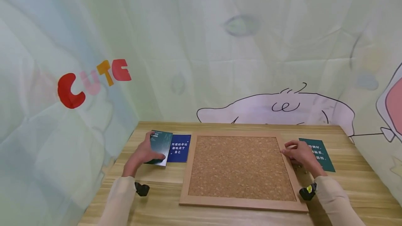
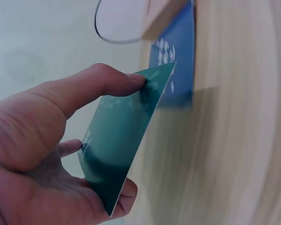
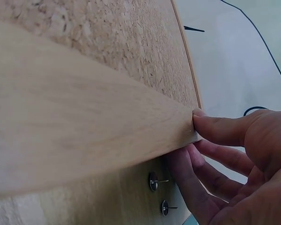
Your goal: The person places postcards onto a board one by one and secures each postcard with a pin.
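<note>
Left of the corkboard, the person's left hand pinches a green card, thumb pressed on its face, fingers behind its far edge. From the wrist I can see that card tilted, raised off the table, while a blue card lies flat just beside the board. At the board's right edge, the right hand sets its thumb against the wooden frame, fingers below; whether they clamp it I can't tell. Two metal pins and another printed card also sit right of the board.
</note>
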